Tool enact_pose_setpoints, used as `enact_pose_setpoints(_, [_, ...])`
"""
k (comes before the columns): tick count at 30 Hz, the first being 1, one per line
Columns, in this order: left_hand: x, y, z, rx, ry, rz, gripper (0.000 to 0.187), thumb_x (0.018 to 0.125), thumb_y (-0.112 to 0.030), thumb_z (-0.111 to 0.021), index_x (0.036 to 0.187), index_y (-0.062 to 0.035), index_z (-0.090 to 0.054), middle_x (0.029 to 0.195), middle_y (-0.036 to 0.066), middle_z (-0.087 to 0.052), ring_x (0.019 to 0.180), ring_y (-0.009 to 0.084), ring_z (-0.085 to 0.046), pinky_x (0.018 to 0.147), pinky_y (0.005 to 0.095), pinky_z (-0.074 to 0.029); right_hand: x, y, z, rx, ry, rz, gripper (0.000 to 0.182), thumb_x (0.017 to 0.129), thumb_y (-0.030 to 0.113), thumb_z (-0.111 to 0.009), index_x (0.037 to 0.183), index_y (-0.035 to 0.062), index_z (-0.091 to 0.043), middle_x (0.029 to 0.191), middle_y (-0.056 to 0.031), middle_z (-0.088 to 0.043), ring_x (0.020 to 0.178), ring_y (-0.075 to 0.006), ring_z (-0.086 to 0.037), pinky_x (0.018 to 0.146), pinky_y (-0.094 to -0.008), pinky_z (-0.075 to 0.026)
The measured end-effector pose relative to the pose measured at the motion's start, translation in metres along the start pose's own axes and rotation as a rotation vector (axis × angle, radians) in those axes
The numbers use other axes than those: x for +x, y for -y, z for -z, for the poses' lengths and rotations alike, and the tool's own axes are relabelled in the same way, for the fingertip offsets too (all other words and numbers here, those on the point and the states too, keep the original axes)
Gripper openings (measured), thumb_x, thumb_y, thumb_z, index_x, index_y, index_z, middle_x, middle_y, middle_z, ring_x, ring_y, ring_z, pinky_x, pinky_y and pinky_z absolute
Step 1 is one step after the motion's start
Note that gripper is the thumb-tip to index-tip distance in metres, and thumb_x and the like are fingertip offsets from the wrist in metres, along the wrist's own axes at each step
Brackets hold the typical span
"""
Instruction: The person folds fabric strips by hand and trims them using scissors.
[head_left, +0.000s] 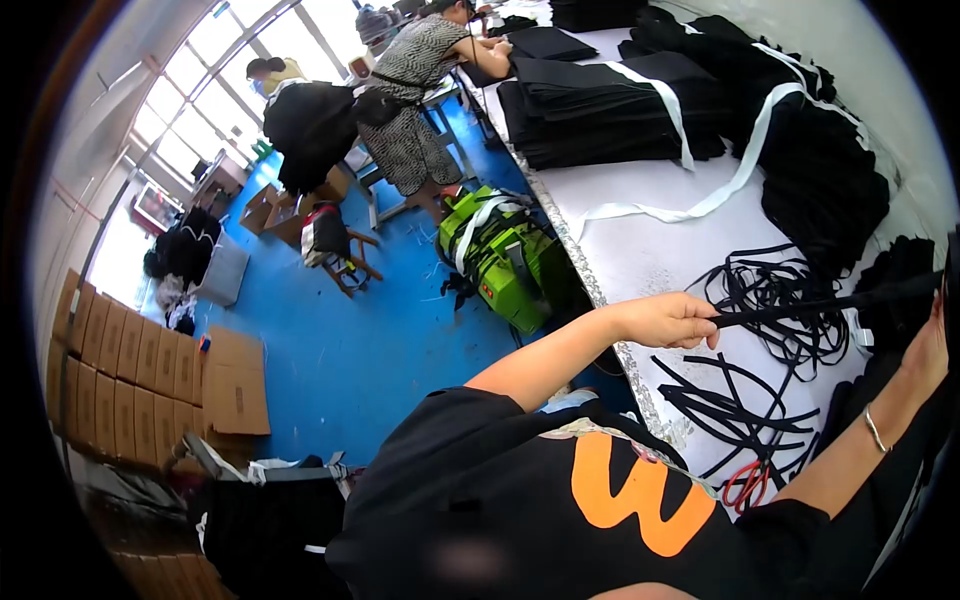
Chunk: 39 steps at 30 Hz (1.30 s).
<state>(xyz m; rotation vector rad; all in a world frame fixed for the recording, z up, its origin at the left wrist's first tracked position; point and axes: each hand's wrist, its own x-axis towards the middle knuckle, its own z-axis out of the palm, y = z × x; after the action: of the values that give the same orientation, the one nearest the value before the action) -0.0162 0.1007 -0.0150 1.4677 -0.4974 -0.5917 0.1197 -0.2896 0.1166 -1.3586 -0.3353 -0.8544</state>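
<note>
My left hand (pixel 668 320) is closed on one end of a narrow black fabric strip (pixel 830 306) above the table. The strip runs taut to the right, where my right hand (pixel 930 345) grips its other end; those fingertips are partly lost at the dark edge of the view. Beneath the strip lies a tangled heap of thin black cords (pixel 775 290). Several cut black strips (pixel 735 405) are scattered nearer my body. Beside them, close to my shirt, rest scissors with red handles (pixel 745 486).
Stacked black fabric (pixel 610 110) and a long white band (pixel 735 185) lie farther along the white table (pixel 650 255). Black cloth piles line the wall side. A green machine or bag (pixel 505 260) stands beside the table. Another person (pixel 415 90) works at the far end. Cardboard boxes (pixel 130 370) are stacked left.
</note>
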Motion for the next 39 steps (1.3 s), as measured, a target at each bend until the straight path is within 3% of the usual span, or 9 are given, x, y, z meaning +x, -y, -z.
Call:
enact_pose_setpoints(12, [-0.025, -0.022, -0.001, 0.19, -0.184, 0.011, 0.022, 0.097, -0.021, -0.046, 0.087, -0.0054, -0.057, 0.059, -0.005, -0.04, 0.053, 0.0054, -0.037, 0.048, 0.0224, -0.03, -0.027, 0.024, 0.007, -0.401, 0.107, 0.253, 0.029, 0.097, 0.002, -0.041, 0.121, -0.0046, -0.055, 0.118, -0.0088, -0.056, 0.111, -0.0148, -0.052, 0.099, -0.0274, -0.038])
enact_pose_setpoints(14, [-0.032, -0.019, 0.006, 0.105, -0.129, 0.005, 0.022, 0.096, -0.022, -0.046, 0.086, -0.0054, -0.056, 0.057, -0.005, -0.037, 0.052, 0.0049, -0.035, 0.048, 0.0223, -0.028, -0.036, 0.063, -0.029, 0.152, -0.075, 0.163, 0.013, 0.081, 0.009, -0.06, 0.08, -0.0032, -0.063, 0.078, -0.0115, -0.058, 0.069, -0.0201, -0.054, 0.063, -0.0316, -0.045])
enact_pose_setpoints(16, [-0.035, -0.011, 0.015, 0.074, -0.042, 0.004, 0.023, 0.096, -0.021, -0.047, 0.09, -0.0029, -0.059, 0.058, -0.003, -0.045, 0.056, 0.0063, -0.043, 0.053, 0.0229, -0.036, -0.042, 0.049, -0.004, 0.199, 0.034, 0.194, 0.013, 0.084, 0.009, -0.059, 0.085, -0.0031, -0.062, 0.086, -0.0142, -0.058, 0.079, -0.0205, -0.056, 0.071, -0.0311, -0.046])
enact_pose_setpoints(18, [-0.028, -0.009, 0.017, 0.32, -0.043, 0.045, 0.027, 0.093, -0.023, -0.053, 0.103, 0.0009, -0.058, 0.078, 0.005, -0.058, 0.075, 0.0133, -0.056, 0.07, 0.0266, -0.045, -0.066, 0.038, -0.004, -0.109, 0.155, 0.078, 0.017, 0.09, 0.001, -0.049, 0.102, -0.0047, -0.06, 0.103, -0.0114, -0.058, 0.097, -0.0176, -0.054, 0.089, -0.0282, -0.04])
enact_pose_setpoints(20, [-0.016, -0.012, 0.007, 0.94, -0.308, -0.358, 0.043, 0.088, -0.024, -0.06, 0.119, 0.003, -0.05, 0.106, 0.011, -0.059, 0.101, 0.0204, -0.056, 0.089, 0.0313, -0.043, -0.115, 0.051, -0.057, -0.034, 0.245, -0.077, 0.012, 0.089, -0.003, -0.05, 0.095, -0.0057, -0.06, 0.099, -0.0107, -0.057, 0.095, -0.0176, -0.053, 0.089, -0.027, -0.04])
enact_pose_setpoints(24, [0.013, -0.045, -0.033, 0.201, -0.241, -0.567, 0.047, 0.085, -0.018, -0.062, 0.124, 0.001, -0.042, 0.11, 0.014, -0.054, 0.107, 0.022, -0.052, 0.095, 0.0343, -0.039, -0.184, 0.071, -0.123, -0.094, 0.599, -0.076, 0.015, 0.081, -0.006, -0.059, 0.071, -0.0006, -0.048, 0.077, -0.0042, -0.045, 0.075, -0.0129, -0.042, 0.07, -0.0239, -0.033])
enact_pose_setpoints(29, [0.013, -0.049, -0.054, -0.068, -0.1, -0.244, 0.02, 0.098, -0.018, -0.044, 0.096, 0.0001, -0.052, 0.063, -0.001, -0.047, 0.051, 0.006, -0.044, 0.049, 0.0231, -0.041, -0.19, 0.064, -0.123, -0.066, 0.381, -0.145, 0.018, 0.083, -0.008, -0.057, 0.072, 0.0013, -0.046, 0.076, -0.0012, -0.042, 0.073, -0.0097, -0.038, 0.068, -0.0208, -0.031])
enact_pose_setpoints(36, [0.005, -0.03, -0.028, 0.075, -0.055, 0.022, 0.03, 0.094, -0.03, -0.049, 0.095, -0.0008, -0.058, 0.085, 0.007, -0.061, 0.072, 0.0138, -0.06, 0.059, 0.03, -0.055, -0.146, 0.034, -0.084, 0.014, 0.04, -0.192, 0.011, 0.085, 0.003, -0.064, 0.091, -0.0057, -0.064, 0.088, -0.001, -0.058, 0.078, -0.0062, -0.048, 0.073, -0.0189, -0.036])
enact_pose_setpoints(39, [-0.005, -0.021, -0.018, 0.167, -0.149, 0.017, 0.03, 0.094, -0.033, -0.049, 0.092, -0.0053, -0.062, 0.071, 0.001, -0.054, 0.061, 0.0089, -0.049, 0.052, 0.023, -0.042, -0.125, 0.049, -0.087, 0.104, -0.044, -0.105, 0.015, 0.084, 0.003, -0.065, 0.095, -0.007, -0.065, 0.088, -0.004, -0.062, 0.078, -0.0089, -0.053, 0.073, -0.0206, -0.04])
